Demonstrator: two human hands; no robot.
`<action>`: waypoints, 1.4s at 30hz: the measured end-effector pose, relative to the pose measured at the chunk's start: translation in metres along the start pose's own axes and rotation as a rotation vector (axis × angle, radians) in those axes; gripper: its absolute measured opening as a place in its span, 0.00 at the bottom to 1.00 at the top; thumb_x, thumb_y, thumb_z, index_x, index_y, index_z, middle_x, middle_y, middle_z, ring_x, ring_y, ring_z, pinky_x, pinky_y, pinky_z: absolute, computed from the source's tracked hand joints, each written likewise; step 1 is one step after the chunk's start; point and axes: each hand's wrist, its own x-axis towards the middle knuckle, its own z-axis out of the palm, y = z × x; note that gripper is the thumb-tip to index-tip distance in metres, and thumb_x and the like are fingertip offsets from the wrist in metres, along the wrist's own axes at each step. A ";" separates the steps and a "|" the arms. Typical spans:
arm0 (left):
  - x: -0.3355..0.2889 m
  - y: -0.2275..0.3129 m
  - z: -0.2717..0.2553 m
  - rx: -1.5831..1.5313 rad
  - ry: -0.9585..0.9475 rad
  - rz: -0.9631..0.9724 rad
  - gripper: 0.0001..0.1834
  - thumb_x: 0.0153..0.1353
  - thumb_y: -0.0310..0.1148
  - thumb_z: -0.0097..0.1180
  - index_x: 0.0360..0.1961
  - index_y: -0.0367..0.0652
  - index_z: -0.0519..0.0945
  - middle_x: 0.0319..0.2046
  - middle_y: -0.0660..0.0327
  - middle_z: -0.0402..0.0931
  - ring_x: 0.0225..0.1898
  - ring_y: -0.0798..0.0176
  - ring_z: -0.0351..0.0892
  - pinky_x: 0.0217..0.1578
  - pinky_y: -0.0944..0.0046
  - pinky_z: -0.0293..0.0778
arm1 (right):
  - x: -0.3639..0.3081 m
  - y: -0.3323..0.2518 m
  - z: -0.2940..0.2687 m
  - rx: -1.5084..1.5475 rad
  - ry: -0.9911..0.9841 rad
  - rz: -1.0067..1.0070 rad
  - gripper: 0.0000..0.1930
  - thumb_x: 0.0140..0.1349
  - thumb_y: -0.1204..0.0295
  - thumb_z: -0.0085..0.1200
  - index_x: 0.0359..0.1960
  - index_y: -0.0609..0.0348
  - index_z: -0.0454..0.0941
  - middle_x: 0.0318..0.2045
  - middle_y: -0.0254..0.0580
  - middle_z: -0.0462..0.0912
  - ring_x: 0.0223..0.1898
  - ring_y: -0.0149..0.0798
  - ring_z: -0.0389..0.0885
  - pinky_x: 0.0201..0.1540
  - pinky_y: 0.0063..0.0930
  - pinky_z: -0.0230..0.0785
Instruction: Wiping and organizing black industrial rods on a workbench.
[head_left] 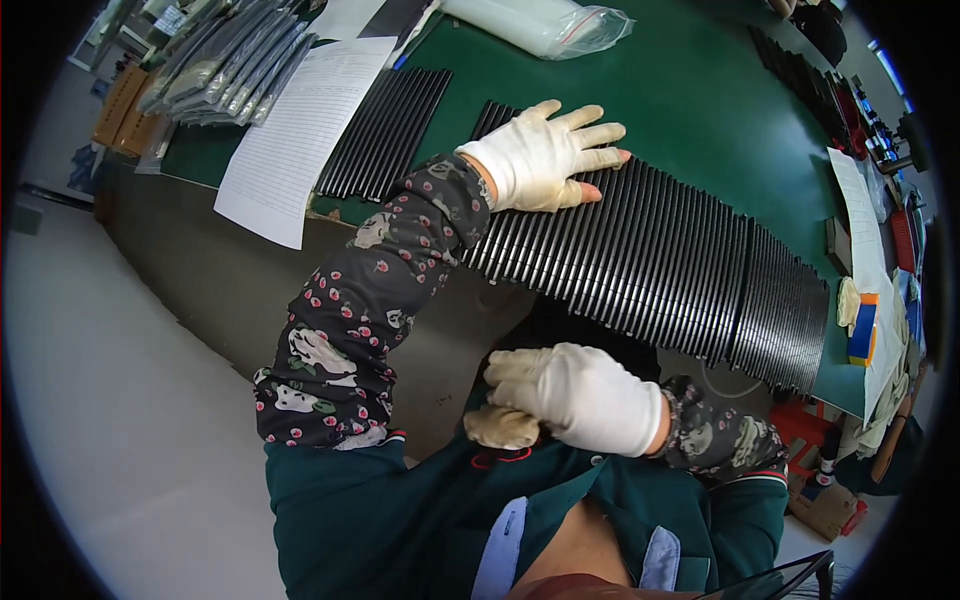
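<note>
Nearest the lens, my right hand [580, 395] in its white glove is curling loosely against my green jacket [400, 520], fingers bent inward and pinching a small wad of pale cloth [500, 427] at chest height, off the table. Beyond it, the green table [690, 90] is carrying the largest item: a long row of black strips [650, 250] lying side by side, edges touching. Each strip is pointing its long axis away from me toward the far side of the table, tilting slightly rightward, while the row itself is running from left to right along the near table edge. My left hand [545, 155], also gloved white, is lying flat and open on the left end of this row, fingers spread and pointing right. A second, smaller batch of black strips [385, 130] is sitting further left, just beside a printed paper sheet [300, 130] that is overhanging the table edge.
</note>
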 end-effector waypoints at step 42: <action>-0.071 -0.050 -0.015 0.102 -0.195 -0.154 0.30 0.67 0.41 0.46 0.69 0.54 0.57 0.71 0.62 0.50 0.72 0.53 0.46 0.68 0.42 0.45 | 0.081 -0.007 0.024 -0.134 0.003 -0.021 0.07 0.53 0.73 0.50 0.35 0.54 0.75 0.34 0.41 0.77 0.37 0.42 0.80 0.37 0.31 0.74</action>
